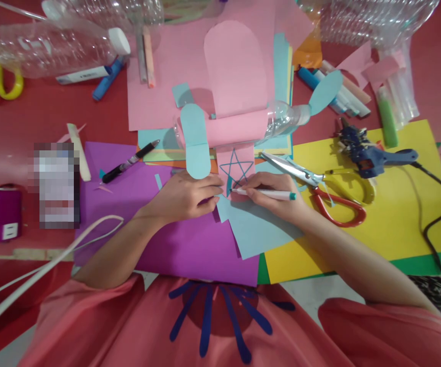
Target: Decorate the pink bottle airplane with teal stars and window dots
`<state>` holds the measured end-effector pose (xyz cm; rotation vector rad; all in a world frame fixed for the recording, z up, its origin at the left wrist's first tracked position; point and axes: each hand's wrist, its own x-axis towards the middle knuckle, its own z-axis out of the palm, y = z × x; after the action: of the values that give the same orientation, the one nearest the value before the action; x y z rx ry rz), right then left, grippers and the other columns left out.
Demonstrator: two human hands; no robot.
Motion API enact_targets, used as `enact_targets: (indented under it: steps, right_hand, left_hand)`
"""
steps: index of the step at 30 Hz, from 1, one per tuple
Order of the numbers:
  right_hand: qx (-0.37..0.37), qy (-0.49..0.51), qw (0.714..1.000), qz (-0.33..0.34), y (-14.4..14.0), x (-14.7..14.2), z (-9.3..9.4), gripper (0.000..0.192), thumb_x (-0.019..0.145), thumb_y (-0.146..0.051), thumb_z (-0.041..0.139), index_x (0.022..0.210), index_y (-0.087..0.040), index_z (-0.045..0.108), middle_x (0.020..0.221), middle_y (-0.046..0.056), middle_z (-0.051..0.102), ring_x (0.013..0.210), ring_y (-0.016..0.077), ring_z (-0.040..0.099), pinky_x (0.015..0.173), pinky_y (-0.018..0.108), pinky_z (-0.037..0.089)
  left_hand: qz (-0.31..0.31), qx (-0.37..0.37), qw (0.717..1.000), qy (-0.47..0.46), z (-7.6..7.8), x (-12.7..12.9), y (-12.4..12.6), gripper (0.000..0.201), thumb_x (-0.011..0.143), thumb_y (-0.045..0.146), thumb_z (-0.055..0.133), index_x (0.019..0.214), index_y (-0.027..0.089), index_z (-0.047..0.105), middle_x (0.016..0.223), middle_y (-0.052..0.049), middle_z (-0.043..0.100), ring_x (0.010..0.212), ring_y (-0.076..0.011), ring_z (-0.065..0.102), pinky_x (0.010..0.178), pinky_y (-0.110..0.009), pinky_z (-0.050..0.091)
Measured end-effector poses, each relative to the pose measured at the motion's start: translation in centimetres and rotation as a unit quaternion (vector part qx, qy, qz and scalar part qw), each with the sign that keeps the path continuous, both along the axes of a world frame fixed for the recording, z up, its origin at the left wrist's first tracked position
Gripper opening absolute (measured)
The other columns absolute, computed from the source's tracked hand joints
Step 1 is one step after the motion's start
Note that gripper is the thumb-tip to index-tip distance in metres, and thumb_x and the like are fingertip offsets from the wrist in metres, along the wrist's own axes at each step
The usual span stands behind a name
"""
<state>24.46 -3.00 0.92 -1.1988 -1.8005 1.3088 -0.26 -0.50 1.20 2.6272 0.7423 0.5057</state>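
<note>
The marker lies level across the view, its dark tip pointing left and its green end right. It is gripped in the fingers of the right hand, with the tip on the lower part of the star drawn on a pink paper strip. The left hand has its fingers loosely extended and holding nothing, their tips by the strip's left edge; whether they press on it cannot be told.

The strip runs toward the person from a pink-wrapped bottle, whose long axis goes left to right, its capped neck pointing right with a blue oval at the end. A rounded light-blue piece crosses its left end.

Nearer the person, the purple sheet and light-blue sheet offer bare room up to the desk's near edge. Right of the right hand, scissors lie on the yellow sheet, close by and in the way on that side, with a glue gun beyond. A black pen lies beyond the left hand.
</note>
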Motion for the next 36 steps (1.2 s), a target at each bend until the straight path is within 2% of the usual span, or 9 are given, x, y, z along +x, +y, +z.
enact_targets:
  steps: [7,16,20,23,27,36]
  right_hand:
    - [-0.028,0.02,0.999,-0.015,-0.09,-0.11,0.27,0.021,0.087,-0.035,0.063,0.077,-0.018,0.072,0.08,0.005,0.075,0.072,0.0149,0.068,0.064,0.026,0.051]
    - [0.017,0.02,0.999,0.023,-0.13,-0.23,0.28,0.016,0.086,-0.029,0.064,0.083,-0.017,0.073,0.085,0.006,0.077,0.075,0.0156,0.071,0.066,0.025,0.053]
    - [0.044,0.007,0.998,-0.054,-0.24,-0.18,0.05,0.014,0.087,-0.025,0.061,0.078,-0.02,0.071,0.075,0.002,0.074,0.066,0.0142,0.067,0.059,0.026,0.05]
    - [0.034,0.014,0.995,-0.098,-0.3,-0.14,-0.28,0.011,0.086,-0.023,0.061,0.08,-0.021,0.07,0.074,0.001,0.073,0.065,0.0147,0.066,0.059,0.028,0.05]
    - [0.02,0.013,0.996,-0.083,-0.28,-0.12,-0.62,0.007,0.085,-0.022,0.063,0.083,-0.02,0.07,0.08,0.002,0.074,0.072,0.0156,0.068,0.065,0.029,0.051]
    - [0.017,0.001,0.998,-0.068,-0.17,-0.2,-0.37,0.011,0.085,-0.027,0.062,0.083,-0.018,0.07,0.08,0.004,0.074,0.071,0.0156,0.068,0.065,0.029,0.051]
  left_hand:
    - [0.001,-0.01,1.0,0.01,-0.1,-0.06,-0.01,0.029,0.097,0.022,0.044,0.101,0.017,0.071,0.11,-0.006,0.076,0.099,-0.0196,0.073,0.085,-0.031,0.058]
    - [0.002,0.009,1.0,0.001,-0.2,-0.06,-0.09,0.029,0.098,0.024,0.044,0.1,0.015,0.071,0.109,-0.006,0.076,0.097,-0.0206,0.073,0.085,-0.033,0.059]
    - [-0.004,0.009,1.0,-0.002,-0.16,-0.04,-0.01,0.027,0.096,0.02,0.045,0.098,0.017,0.071,0.108,-0.006,0.076,0.099,-0.0188,0.072,0.085,-0.03,0.058]
    - [-0.005,0.011,1.0,-0.002,-0.08,0.02,0.02,0.026,0.094,0.017,0.046,0.096,0.017,0.072,0.107,-0.005,0.076,0.099,-0.0186,0.072,0.086,-0.03,0.058]
    - [-0.004,0.01,1.0,-0.002,0.0,0.02,-0.02,0.026,0.094,0.017,0.046,0.097,0.017,0.071,0.107,-0.005,0.076,0.1,-0.0192,0.072,0.088,-0.032,0.058]
    - [-0.005,0.027,1.0,-0.016,-0.06,0.19,-0.01,0.027,0.096,0.018,0.045,0.096,0.014,0.072,0.105,-0.006,0.077,0.094,-0.0198,0.074,0.082,-0.032,0.06]
